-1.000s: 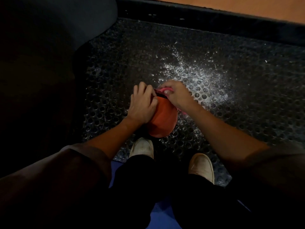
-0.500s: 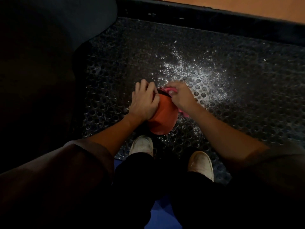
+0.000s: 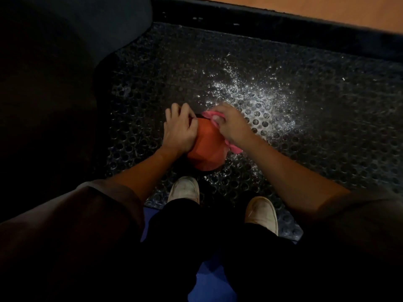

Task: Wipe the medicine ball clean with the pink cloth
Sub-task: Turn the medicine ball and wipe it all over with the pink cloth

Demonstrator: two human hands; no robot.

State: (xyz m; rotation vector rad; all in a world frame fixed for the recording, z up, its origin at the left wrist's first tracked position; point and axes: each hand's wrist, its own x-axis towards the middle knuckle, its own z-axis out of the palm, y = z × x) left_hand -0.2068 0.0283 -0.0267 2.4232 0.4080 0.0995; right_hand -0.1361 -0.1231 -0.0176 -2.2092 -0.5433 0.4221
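Two hands on orange medicine ball (image 3: 207, 149) on perforated rubber mat (image 3: 305, 131), just beyond white shoes (image 3: 185, 190): left hand (image 3: 180, 129) curled round its left side, right hand (image 3: 231, 123) fingers bent, gripping pink cloth (image 3: 208, 115) against top.

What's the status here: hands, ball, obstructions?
Left hand grips the medicine ball, steadying it on the rubber mat. Right hand holds the pink cloth against the ball's top right. Nothing in the way; white speckles on the mat beyond.
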